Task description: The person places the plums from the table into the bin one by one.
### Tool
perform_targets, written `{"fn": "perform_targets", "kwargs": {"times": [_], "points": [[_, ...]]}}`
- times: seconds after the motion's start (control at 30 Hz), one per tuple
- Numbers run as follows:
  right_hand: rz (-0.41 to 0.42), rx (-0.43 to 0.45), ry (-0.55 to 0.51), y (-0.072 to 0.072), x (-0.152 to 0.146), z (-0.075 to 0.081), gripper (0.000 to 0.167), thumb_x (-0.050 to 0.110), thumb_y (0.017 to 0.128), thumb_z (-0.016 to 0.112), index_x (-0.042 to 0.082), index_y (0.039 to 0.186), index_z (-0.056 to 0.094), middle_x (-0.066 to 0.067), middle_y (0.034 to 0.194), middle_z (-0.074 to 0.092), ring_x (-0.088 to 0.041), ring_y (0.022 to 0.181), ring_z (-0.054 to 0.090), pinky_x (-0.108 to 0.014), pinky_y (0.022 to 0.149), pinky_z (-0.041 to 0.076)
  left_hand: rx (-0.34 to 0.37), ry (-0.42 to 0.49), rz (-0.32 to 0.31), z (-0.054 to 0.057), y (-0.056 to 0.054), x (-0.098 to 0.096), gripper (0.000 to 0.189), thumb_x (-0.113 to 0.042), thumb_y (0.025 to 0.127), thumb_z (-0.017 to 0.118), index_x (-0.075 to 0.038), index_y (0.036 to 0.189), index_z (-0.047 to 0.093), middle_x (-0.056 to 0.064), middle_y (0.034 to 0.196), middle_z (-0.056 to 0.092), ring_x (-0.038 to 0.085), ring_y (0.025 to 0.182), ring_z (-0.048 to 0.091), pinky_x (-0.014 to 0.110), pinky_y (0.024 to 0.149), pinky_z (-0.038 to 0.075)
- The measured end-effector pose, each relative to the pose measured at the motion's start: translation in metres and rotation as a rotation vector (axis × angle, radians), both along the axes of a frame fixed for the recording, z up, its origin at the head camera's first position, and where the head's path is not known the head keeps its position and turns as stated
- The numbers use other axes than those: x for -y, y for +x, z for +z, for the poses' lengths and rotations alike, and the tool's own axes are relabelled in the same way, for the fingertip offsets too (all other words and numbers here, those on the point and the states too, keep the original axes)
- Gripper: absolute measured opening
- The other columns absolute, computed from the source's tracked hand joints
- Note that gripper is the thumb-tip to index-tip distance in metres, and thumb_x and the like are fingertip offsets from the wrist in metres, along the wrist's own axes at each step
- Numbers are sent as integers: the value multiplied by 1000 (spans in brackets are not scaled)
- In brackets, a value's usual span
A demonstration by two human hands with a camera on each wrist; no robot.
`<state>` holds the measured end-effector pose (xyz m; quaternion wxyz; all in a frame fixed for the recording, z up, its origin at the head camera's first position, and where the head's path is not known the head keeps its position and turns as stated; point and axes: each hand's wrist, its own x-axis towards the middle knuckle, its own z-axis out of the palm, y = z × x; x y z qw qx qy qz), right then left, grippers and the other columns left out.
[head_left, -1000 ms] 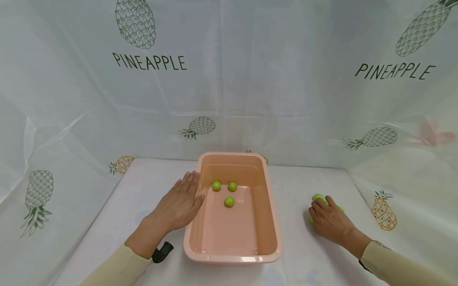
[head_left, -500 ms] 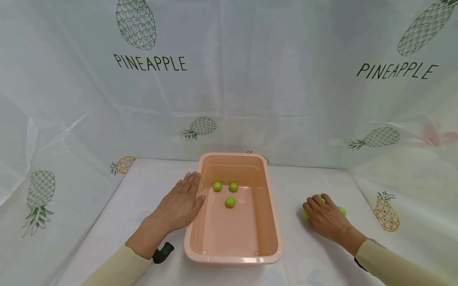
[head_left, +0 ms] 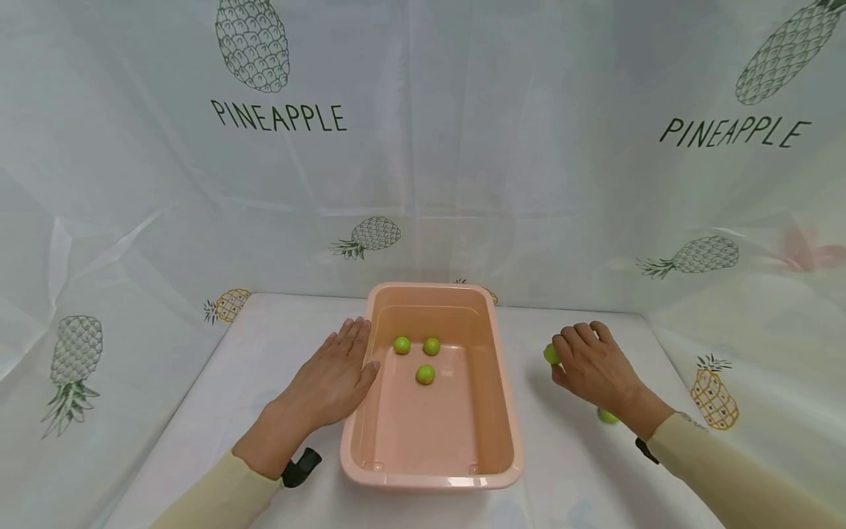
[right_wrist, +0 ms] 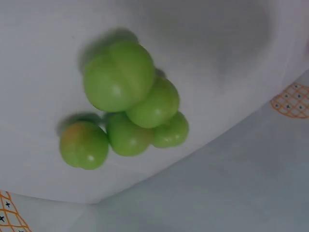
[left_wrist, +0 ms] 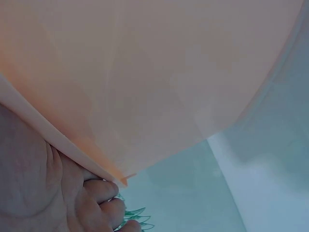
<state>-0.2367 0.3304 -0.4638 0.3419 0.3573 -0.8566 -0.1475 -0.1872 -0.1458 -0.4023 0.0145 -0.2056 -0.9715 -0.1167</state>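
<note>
- A peach tub (head_left: 432,481) stands on the table (head_left: 545,448), about midway between its left and right edges; in the head view its far rim overlaps the table's back edge.
- Three green fruits (head_left: 426,375) lie on the tub's floor toward the far end: two side by side, one a little nearer the person.
- The left hand (head_left: 330,375) lies along the tub's left rim, fingers straight and together, thumb reaching over the rim. In the left wrist view its palm shows against the tub's edge.
- The right hand (head_left: 598,371) is well apart from the tub, toward the table's back right corner. Its fingers are bent, and with the thumb they pinch a held fruit (head_left: 551,354), also green, which pokes out on the hand's left side.
- A loose fruit (head_left: 607,416) shows beside the right wrist, on the right part of the table, partly covered.
- The right wrist view shows a cluster of five fruits (right_wrist: 153,102); whether the held one is among them cannot be told.
- A pineapple-printed sheet (head_left: 463,169) hangs behind the table's back edge.
</note>
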Motion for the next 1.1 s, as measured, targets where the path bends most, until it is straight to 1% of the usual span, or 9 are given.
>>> {"fn": "perform_targets", "kwargs": {"times": [0.1, 0.23, 0.4, 0.47, 0.53, 0.63, 0.77, 1.0, 1.1], "points": [[9, -29, -36, -5, 8, 16, 42, 36, 103, 40, -3, 100, 55, -17, 90, 55, -39, 83, 52, -53, 81, 47, 3, 1, 0, 0, 0, 0, 73, -37, 112, 44, 9, 164, 22, 27, 171, 26, 43, 161, 21, 58, 129, 25], [33, -109, -85, -14, 18, 35, 41, 36, 100, 44, -3, 96, 54, -17, 86, 54, -40, 81, 53, -53, 78, 47, 11, 5, -1, 0, 0, 0, 73, -38, 112, 44, 8, 164, 21, 27, 171, 25, 43, 161, 21, 58, 129, 25], [110, -220, -179, -26, 35, 56, 35, 32, 93, 53, -3, 90, 51, -17, 82, 50, -38, 75, 50, -51, 70, 43, 11, 8, 2, -1, 0, 0, 73, -38, 112, 44, 8, 164, 21, 27, 171, 25, 42, 161, 20, 58, 129, 25], [140, -247, -211, -30, 43, 63, 34, 32, 91, 55, -2, 89, 51, -17, 82, 50, -38, 74, 49, -50, 68, 40, 8, 8, 1, -1, 0, 1, 73, -38, 112, 44, 8, 164, 22, 27, 171, 26, 42, 161, 21, 58, 129, 25], [156, -254, -232, -32, 52, 70, 34, 31, 90, 55, -2, 89, 50, -17, 82, 50, -38, 74, 48, -50, 68, 39, 4, 9, -1, -2, 0, 1, 73, -37, 112, 44, 8, 164, 22, 27, 171, 26, 42, 161, 21, 58, 129, 25], [164, -235, -254, -31, 68, 78, 33, 31, 91, 55, -1, 89, 50, -17, 83, 50, -38, 75, 48, -50, 69, 39, 0, 7, -4, -2, 0, 1, 73, -37, 112, 44, 8, 164, 22, 27, 171, 26, 43, 161, 21, 58, 129, 26], [164, -168, -261, -26, 94, 82, 32, 32, 93, 55, 0, 89, 50, -16, 84, 51, -38, 77, 50, -50, 72, 41, 1, 0, -2, -1, 0, 1, 73, -38, 112, 44, 8, 164, 22, 27, 171, 26, 43, 161, 21, 58, 129, 26], [145, -35, -226, -19, 141, 82, 29, 33, 90, 53, 4, 91, 52, -10, 84, 51, -32, 80, 50, -46, 76, 43, 10, 0, 1, 0, 0, 0, 73, -38, 112, 44, 8, 164, 22, 27, 171, 26, 43, 161, 21, 58, 129, 26], [123, 36, -219, -19, 156, 78, 29, 34, 87, 57, 6, 91, 51, -8, 83, 48, -30, 80, 47, -44, 75, 41, 16, -1, 5, 0, 0, 0, 73, -38, 112, 44, 8, 164, 22, 27, 171, 25, 42, 161, 20, 58, 129, 25]]}}
